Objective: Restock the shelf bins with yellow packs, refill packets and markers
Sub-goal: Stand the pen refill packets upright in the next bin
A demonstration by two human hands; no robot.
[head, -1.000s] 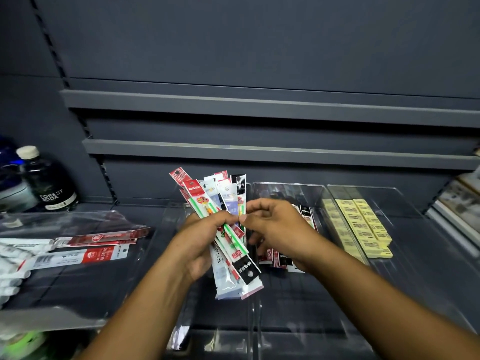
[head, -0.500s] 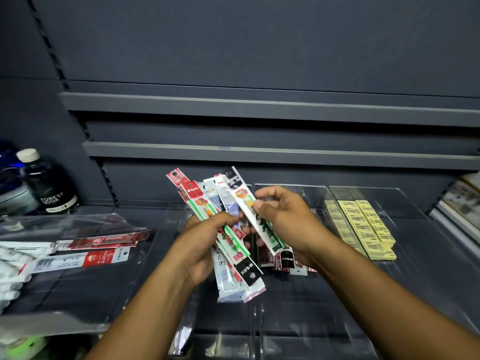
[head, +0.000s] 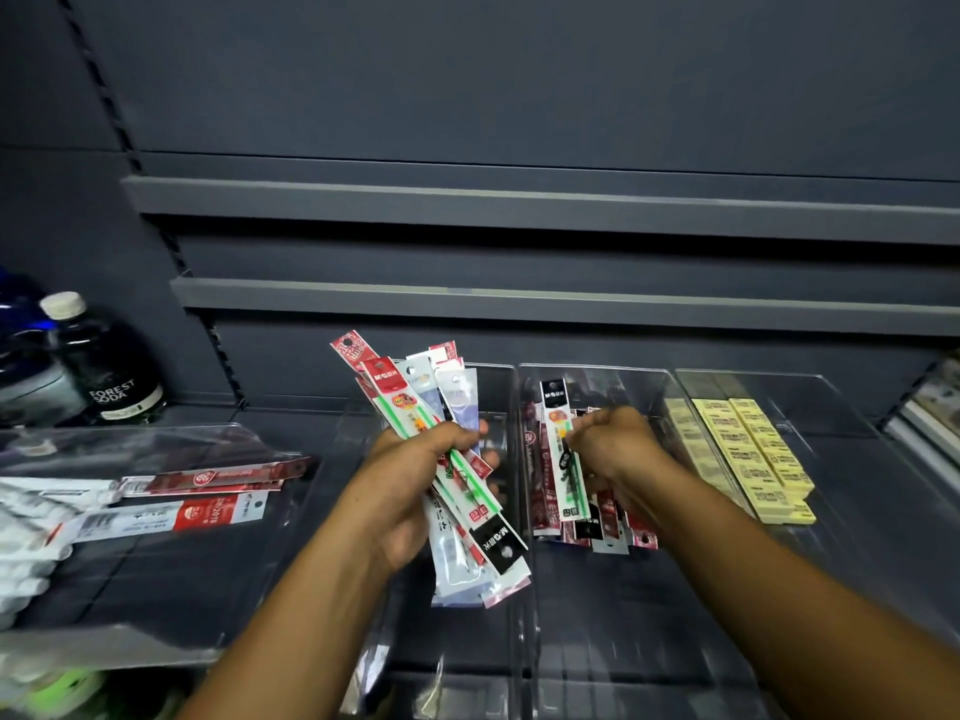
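Note:
My left hand [head: 415,475] grips a fanned bundle of refill packets [head: 457,517] above the clear bin [head: 498,392] at centre. My right hand [head: 618,449] pinches a single refill packet [head: 563,459] with a black top and green stripe, held low over the middle clear bin [head: 597,376]. In that bin lie several red and black refill packets [head: 540,491]. Yellow packs [head: 753,454] sit in rows in the right clear bin [head: 810,387].
A clear tray [head: 156,553] on the left holds red-labelled packets [head: 208,480] and white items. A dark soda bottle [head: 104,371] stands at the back left. Grey shelf rails [head: 519,298] run along the wall behind. Printed items lie at the far right edge.
My right hand has drawn one packet out of the bundle and carried it right and down over the middle bin. My left hand holds the bundle in place.

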